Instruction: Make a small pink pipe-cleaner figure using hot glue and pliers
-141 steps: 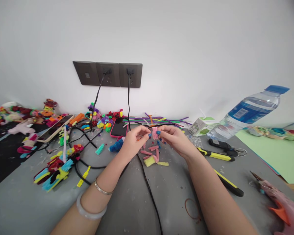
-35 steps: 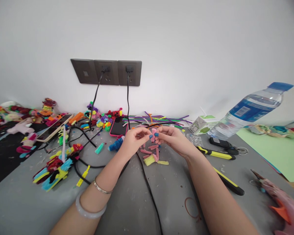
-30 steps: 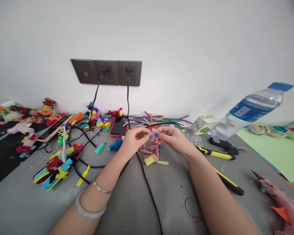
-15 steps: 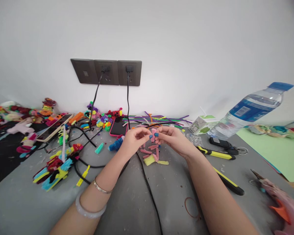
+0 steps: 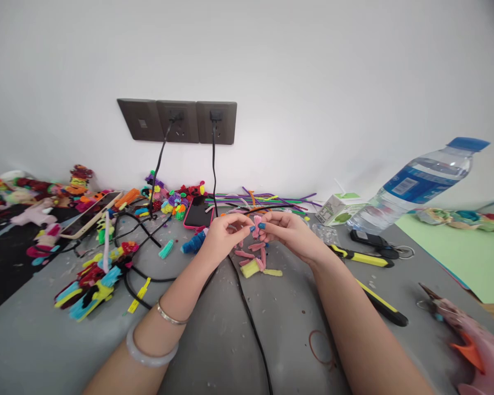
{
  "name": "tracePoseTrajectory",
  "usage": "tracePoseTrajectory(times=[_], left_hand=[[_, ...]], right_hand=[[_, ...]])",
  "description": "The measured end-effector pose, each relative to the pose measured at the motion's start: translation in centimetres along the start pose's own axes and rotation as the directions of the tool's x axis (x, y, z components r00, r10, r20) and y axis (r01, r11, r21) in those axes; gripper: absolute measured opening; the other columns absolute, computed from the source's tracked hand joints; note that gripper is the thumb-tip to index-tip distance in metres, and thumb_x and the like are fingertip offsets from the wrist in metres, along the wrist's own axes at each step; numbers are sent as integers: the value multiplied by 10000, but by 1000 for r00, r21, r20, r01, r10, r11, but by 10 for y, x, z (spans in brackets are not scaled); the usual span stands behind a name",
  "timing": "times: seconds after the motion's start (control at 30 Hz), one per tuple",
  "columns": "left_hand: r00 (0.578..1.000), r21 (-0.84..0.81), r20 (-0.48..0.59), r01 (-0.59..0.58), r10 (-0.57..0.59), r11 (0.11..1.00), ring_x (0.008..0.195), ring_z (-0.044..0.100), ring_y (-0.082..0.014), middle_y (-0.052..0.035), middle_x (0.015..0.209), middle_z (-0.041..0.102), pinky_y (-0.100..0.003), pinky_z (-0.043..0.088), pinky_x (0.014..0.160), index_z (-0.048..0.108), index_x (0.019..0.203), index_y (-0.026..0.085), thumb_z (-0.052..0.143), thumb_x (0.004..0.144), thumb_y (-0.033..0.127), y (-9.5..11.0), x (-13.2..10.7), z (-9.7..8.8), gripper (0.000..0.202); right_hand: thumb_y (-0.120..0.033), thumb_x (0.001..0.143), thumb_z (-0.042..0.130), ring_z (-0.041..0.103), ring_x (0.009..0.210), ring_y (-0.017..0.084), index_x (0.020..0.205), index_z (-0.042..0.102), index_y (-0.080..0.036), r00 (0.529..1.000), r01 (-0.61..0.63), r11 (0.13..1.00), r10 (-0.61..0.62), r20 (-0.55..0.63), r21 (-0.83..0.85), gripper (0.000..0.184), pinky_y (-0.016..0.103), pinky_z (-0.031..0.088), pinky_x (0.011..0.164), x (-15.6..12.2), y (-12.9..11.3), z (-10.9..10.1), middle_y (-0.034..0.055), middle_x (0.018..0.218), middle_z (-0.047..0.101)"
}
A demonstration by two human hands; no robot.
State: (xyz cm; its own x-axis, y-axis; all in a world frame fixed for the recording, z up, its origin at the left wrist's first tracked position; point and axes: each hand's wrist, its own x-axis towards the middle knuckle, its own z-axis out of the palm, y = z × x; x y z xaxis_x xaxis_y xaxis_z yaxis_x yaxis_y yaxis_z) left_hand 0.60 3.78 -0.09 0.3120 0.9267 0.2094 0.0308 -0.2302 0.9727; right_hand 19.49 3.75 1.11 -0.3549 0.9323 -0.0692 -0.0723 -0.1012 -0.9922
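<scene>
A small pink fuzzy pipe cleaner piece (image 5: 256,226) is pinched between both hands above the grey table. My left hand (image 5: 229,232), closed at the fingertips, grips its left side. From the right, my right hand (image 5: 288,233) pinches it with blue-nailed thumb and finger. Its exact shape is partly hidden by the fingertips. Just below lie several short pink pipe cleaner pieces (image 5: 244,254) and a thick yellow fuzzy piece (image 5: 250,268). A dark blue fuzzy roll (image 5: 193,243) rests beside my left wrist.
Long pipe cleaners (image 5: 271,202) lie along the wall. On the right are a water bottle (image 5: 420,184), a drink carton (image 5: 341,209), a yellow-black cutter (image 5: 381,302) and pliers (image 5: 434,296). Black cables (image 5: 251,321) cross the table. Colourful fuzzy figures (image 5: 93,282) and a phone (image 5: 91,214) are left.
The view has shifted very slightly. Both hands keep their pinch on the pink piece, with almost no visible movement.
</scene>
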Motion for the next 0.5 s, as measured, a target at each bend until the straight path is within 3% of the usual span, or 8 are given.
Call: tracePoseTrajectory(times=[0.33,0.5], left_hand=[[999,75,-37,-27,30,997,499,520,-77,-13,784,585,-212,399,454,682,803,142,648,769,270,0,0,0,137],[999,109,-50,12,-7,994,459,398,-76,65,556,337,-201,370,439,701,788,149,645,762,283,4,-1,-1,147]], right_hand=[[-429,729,792,620,642,118,805,679,-164,1000,6,1000,-6,13,-21,298,263,520,656,1,3,-2,12,722,672],[-453,745,773,642,677,136,805,680,-165,1000,-2,998,4,31,-61,309,268,517,664,1,3,-2,23,724,691]])
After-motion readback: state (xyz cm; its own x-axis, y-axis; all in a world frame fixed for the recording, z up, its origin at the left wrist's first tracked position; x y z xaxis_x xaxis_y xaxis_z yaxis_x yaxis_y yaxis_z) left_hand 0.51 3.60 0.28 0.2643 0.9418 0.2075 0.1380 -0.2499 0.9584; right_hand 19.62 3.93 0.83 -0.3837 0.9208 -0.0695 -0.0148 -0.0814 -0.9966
